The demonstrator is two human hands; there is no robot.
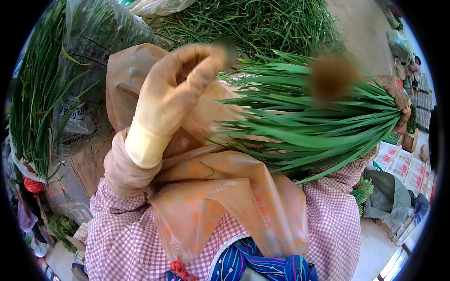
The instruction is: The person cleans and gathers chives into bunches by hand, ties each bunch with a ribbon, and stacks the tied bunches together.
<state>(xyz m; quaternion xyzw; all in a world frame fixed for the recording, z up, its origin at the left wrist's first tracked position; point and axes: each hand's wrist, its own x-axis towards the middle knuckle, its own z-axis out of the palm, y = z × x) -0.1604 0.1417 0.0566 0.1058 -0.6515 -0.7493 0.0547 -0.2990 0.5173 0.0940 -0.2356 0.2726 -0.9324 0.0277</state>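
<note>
My left hand (173, 91), in a pale yellow glove with soiled fingers, is raised above my lap. Its fingers curl into a pinch, and a blur at the tips hides what they hold, if anything. To the right, long green leaves (300, 126) fan out across my lap, gathered at their far right end. A brown, soiled glove on my right hand (402, 100) wraps round that gathered end. An orange-spotted clear plastic apron (211, 187) covers my lap beneath both.
Loose green leaves (262, 23) lie in a heap at the top. On the left are more long leaves (35, 103) and a clear plastic bag (89, 56). White boxes with red print (403, 166) and a grey-green bag (386, 194) are at the right. A brown blur (333, 77) covers some leaves.
</note>
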